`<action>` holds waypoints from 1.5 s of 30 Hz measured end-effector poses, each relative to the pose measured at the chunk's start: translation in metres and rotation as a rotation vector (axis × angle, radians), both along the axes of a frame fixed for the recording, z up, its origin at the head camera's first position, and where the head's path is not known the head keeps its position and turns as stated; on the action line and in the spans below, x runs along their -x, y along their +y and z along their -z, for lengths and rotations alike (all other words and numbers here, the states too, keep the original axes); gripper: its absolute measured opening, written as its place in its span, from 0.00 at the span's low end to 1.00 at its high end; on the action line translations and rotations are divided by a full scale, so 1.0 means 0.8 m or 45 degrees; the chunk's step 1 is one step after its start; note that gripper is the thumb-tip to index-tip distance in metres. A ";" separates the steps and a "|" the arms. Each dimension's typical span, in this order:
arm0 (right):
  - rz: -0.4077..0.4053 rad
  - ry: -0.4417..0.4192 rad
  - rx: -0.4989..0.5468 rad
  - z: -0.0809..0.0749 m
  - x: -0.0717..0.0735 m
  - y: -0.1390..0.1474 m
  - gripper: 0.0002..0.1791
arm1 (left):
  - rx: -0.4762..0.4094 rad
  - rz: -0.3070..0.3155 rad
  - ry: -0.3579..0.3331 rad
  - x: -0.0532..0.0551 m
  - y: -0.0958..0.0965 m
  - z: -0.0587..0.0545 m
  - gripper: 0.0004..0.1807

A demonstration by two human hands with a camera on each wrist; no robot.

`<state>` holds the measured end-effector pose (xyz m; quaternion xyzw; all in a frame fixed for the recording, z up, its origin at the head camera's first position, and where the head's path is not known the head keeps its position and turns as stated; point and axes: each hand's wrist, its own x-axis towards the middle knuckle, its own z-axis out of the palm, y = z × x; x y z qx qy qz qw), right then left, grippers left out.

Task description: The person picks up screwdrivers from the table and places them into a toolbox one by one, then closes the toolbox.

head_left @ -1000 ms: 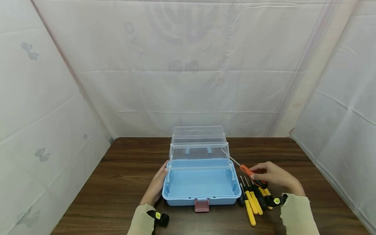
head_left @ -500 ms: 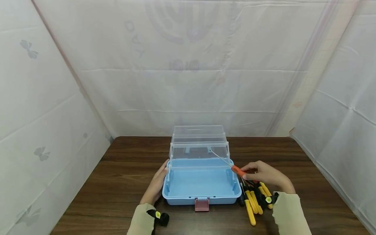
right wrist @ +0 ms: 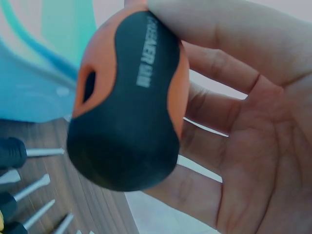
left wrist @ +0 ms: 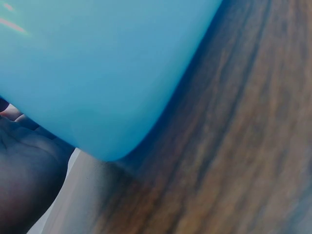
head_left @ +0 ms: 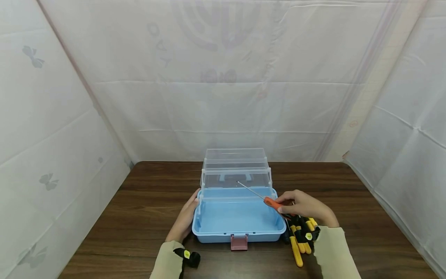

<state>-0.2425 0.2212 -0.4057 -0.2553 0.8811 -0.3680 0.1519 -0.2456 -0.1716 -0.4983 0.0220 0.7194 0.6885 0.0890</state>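
Note:
In the head view my right hand (head_left: pixel 301 205) pinches a screwdriver by its orange and black handle (right wrist: pixel 131 97). The metal shaft of the screwdriver (head_left: pixel 251 190) points up and left, above the right back part of a light blue toolbox (head_left: pixel 237 217). The toolbox has its clear lid and tray (head_left: pixel 237 164) raised at the back and a dark pink latch (head_left: pixel 239 243) hanging at the front. My left hand (head_left: pixel 186 217) rests along the toolbox's left side; in the left wrist view its palm (left wrist: pixel 29 170) lies beside the blue wall.
Several screwdrivers with yellow and black handles (head_left: pixel 295 248) lie on the wooden table (head_left: pixel 146 217) just right of the toolbox, partly under my right hand and wrist. Pale sheeting (head_left: pixel 223 108) hangs behind the table and on both sides.
My right hand has moved left with the screwdriver, whose shaft went from the toolbox's right edge to over its interior. The left hand and the toolbox have stayed in place.

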 end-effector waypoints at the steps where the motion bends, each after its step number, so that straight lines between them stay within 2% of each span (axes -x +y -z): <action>1: -0.016 0.015 -0.001 0.000 0.000 -0.001 0.18 | -0.003 0.000 -0.001 0.000 0.000 0.000 0.29; 8: -0.070 0.025 0.034 0.001 -0.002 -0.008 0.17 | -0.015 0.003 0.002 0.001 0.002 0.001 0.29; 27: -0.130 0.090 -0.013 -0.007 -0.009 -0.038 0.14 | 0.018 -0.015 0.009 -0.002 0.002 0.001 0.29; 37: -0.100 0.037 -0.005 0.002 -0.014 -0.054 0.12 | 0.008 -0.012 0.011 -0.004 0.002 0.002 0.30; 45: -0.195 0.087 -0.042 0.016 -0.013 -0.065 0.12 | 0.004 -0.012 0.003 -0.004 0.001 0.000 0.30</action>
